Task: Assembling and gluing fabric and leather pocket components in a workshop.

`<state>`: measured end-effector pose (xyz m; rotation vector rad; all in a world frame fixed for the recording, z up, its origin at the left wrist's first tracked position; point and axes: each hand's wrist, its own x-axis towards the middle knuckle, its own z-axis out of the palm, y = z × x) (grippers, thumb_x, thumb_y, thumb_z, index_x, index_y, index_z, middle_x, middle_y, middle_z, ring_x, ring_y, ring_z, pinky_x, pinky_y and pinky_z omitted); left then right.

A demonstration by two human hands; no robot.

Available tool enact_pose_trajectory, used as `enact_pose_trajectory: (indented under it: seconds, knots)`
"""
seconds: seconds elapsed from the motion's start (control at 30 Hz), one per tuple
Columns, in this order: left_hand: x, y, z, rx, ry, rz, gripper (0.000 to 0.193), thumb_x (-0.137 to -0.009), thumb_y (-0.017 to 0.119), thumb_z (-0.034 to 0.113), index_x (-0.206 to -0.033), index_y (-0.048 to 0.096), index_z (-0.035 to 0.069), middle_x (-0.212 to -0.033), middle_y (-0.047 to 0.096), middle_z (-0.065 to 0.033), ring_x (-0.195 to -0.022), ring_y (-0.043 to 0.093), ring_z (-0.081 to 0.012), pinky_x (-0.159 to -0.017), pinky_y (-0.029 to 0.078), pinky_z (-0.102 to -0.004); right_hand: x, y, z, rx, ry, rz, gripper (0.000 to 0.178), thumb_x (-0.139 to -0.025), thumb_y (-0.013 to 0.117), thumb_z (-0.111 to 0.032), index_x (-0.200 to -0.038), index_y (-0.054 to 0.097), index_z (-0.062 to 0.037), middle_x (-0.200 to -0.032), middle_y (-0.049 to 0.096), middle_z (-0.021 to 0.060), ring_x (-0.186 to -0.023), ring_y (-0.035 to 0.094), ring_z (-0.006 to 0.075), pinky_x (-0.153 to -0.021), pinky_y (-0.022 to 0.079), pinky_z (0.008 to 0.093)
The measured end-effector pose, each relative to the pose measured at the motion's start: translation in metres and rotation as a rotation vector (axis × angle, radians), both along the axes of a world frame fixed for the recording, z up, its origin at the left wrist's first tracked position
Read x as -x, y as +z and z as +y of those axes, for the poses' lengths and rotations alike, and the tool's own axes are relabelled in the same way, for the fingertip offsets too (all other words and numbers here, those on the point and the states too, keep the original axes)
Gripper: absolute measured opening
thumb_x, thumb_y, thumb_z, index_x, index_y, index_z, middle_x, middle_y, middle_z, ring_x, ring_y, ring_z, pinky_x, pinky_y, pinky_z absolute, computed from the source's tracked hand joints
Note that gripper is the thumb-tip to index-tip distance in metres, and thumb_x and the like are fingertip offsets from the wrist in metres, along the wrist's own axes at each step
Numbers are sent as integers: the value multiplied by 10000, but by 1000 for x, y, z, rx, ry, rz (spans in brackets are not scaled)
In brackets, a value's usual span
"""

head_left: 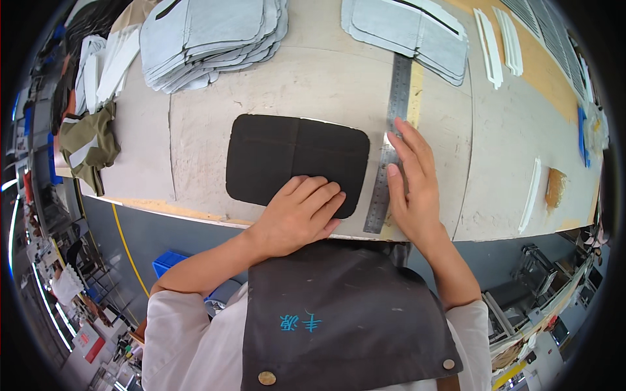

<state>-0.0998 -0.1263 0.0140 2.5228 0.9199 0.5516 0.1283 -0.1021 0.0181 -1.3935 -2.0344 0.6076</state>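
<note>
Two hands flat, fingers spread, clamping nothing: left hand (297,212) hides dark panel (293,159) corner, 5 o'clock; right hand (411,182) pins steel ruler (390,140), axis 12–6.

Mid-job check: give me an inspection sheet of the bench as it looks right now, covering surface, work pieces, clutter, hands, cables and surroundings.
Surface: pale worn worktable, scuffed, with seams between its panels.
Job's things: dark rounded panel lying flat near the front edge; metal ruler beside its right edge, running away from the person.
Clutter: two stacks of grey cut pieces at the back; white strips far right; olive fabric at the left end.
Hands: left hand flat on the panel's near right corner; right hand pressing flat on the ruler; both open.
Cables: yellow line along the floor on the left; what it is cannot be told.
Surroundings: blue crate below the bench; machinery at lower right.
</note>
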Motion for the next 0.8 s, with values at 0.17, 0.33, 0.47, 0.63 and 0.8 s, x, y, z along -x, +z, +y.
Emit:
enact_pose_trajectory:
  seconds: [0.17,0.33,0.47,0.63,0.8]
  knots:
    - [-8,4,-3,-108,2,90,374,-713,687,126,-1042,631,-41,-1072,578,-135,-978,554,-269,-784,484,-364,-8,-2,-6,31,-46,96,336,-844,557,54,-1177,580,19,-1295,529,157,-1154,518,344,-966,433,388]
    - [-15,17,3,-108,11,179,398,-654,673,16,-1045,632,-47,-1049,579,-158,-924,566,-297,-740,494,-372,-14,-1,-11,41,-55,178,328,-854,566,37,-1180,584,12,-1262,550,153,-1127,540,332,-955,441,372]
    - [-15,46,28,44,126,-287,267,-752,640,-39,-1018,620,-46,-1017,596,-136,-853,605,-234,-669,499,-298,-15,1,-10,195,-118,540,405,-879,597,-12,-1278,524,6,-1255,553,165,-1153,538,277,-973,441,362]
    - [-29,71,45,491,513,-1210,351,-857,632,-36,-1179,494,-31,-1066,617,-101,-870,624,-160,-707,516,-290,-16,20,9,542,-178,1172,448,-955,524,-114,-1376,426,6,-1304,525,166,-1191,534,243,-993,451,358]
    - [-30,57,98,902,528,-1126,283,-895,601,22,-1153,498,-32,-1044,644,-152,-832,666,-208,-724,551,-327,-44,18,53,744,-315,1283,315,-916,589,-33,-1212,500,27,-1120,614,106,-1022,616,181,-899,507,316]
